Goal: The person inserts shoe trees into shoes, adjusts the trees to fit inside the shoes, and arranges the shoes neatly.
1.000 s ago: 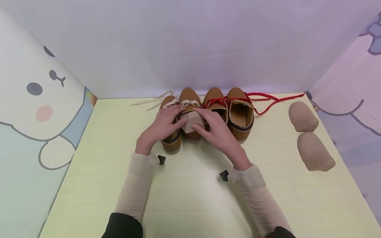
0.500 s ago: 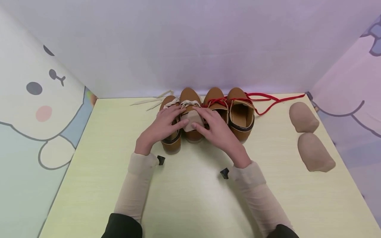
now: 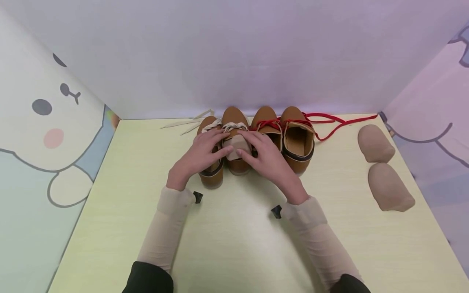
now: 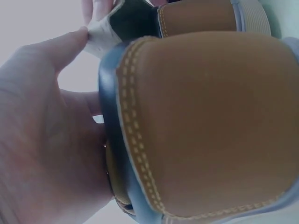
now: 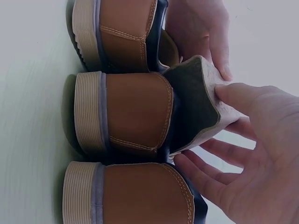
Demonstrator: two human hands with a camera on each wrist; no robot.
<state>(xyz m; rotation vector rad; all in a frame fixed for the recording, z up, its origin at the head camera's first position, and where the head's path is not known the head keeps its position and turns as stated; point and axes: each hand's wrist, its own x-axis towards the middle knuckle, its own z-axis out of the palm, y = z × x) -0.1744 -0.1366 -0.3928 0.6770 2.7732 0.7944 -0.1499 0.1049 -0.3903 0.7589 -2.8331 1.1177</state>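
Four-square brown shoes stand side by side: the two left ones, including the outer white-laced shoe and inner white-laced shoe, and two red-laced ones at right, the outer red-laced shoe wide open. A beige toe-shaped insert, dark and hollow-looking inside, sits in the inner white-laced shoe's opening. My left hand holds it from the left, thumb on its top. From the other side my right hand holds it between thumb and fingers. The insert's front end is hidden.
Two similar beige inserts, a far insert and a near insert, lie at the table's right edge. Red laces trail right along the back wall; white laces trail left. The table is pale.
Both hands keep their hold on the beige insert with almost no movement. The head view has shifted very slightly.
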